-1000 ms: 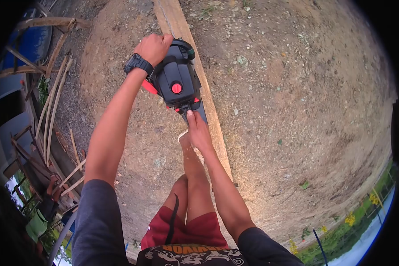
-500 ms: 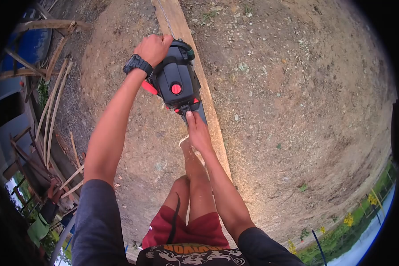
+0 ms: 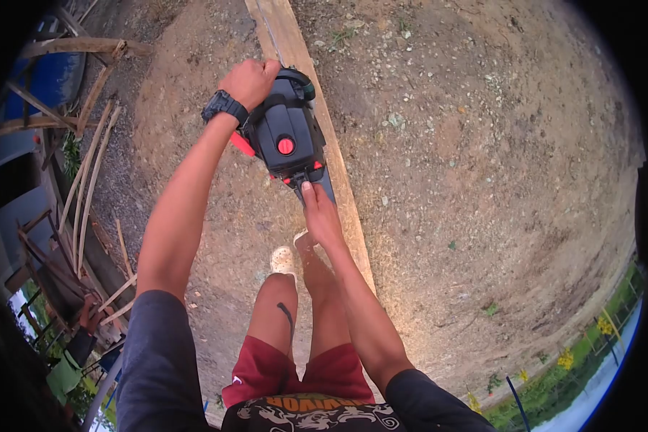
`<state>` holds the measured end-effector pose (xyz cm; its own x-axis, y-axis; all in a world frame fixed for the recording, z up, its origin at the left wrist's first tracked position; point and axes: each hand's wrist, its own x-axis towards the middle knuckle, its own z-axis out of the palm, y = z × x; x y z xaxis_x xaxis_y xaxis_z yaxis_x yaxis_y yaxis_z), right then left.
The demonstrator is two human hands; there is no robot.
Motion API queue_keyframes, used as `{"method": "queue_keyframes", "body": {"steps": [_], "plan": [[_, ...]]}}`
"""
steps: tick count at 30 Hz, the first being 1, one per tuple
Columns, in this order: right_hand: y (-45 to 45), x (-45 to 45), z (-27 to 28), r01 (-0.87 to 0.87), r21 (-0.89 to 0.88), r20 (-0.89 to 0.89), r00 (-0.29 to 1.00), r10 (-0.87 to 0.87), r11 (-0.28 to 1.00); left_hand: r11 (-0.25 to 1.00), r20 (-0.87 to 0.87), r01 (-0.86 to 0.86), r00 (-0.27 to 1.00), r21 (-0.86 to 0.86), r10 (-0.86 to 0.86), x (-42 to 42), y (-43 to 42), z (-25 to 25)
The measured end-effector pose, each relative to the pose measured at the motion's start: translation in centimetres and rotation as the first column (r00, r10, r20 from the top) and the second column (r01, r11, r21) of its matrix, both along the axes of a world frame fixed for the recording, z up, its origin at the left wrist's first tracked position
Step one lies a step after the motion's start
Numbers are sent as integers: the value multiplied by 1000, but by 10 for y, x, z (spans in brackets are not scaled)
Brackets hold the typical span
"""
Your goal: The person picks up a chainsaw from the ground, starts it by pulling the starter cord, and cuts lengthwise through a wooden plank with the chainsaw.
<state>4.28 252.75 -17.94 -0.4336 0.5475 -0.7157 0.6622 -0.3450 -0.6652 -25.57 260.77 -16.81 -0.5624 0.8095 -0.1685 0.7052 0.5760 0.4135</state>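
A black chainsaw (image 3: 286, 133) with a red cap lies over a long wooden plank (image 3: 342, 176). My left hand (image 3: 248, 83), below a black wristwatch (image 3: 225, 106), is wrapped round the saw's front handle. Round the rear handle, my right hand (image 3: 321, 212) is closed with its thumb on top. The saw's body hides most of its bar. A thin lengthwise line runs along the plank's far part, beyond the saw.
Thin wooden strips (image 3: 90, 180) and a rough timber frame (image 3: 72, 45) stand at the left. A person (image 3: 86, 317) is partly visible at lower left. My feet stand on stony ground (image 3: 468, 165) left of the plank.
My left leg has moved forward, and its light shoe now shows beside the other foot. The saw and both hands have shifted very slightly back along the plank, still gripping.
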Motion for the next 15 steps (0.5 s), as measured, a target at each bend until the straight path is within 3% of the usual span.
{"method": "queue_keyframes", "body": {"steps": [10, 15], "plan": [[9, -15, 2, -41, -30, 30, 999, 42, 999, 997, -53, -33, 998, -76, 29, -6, 10, 16], [10, -22, -1, -25, -63, 39, 999, 27, 998, 994, -113, 101, 988, -38, -105, -23, 11, -8]]}}
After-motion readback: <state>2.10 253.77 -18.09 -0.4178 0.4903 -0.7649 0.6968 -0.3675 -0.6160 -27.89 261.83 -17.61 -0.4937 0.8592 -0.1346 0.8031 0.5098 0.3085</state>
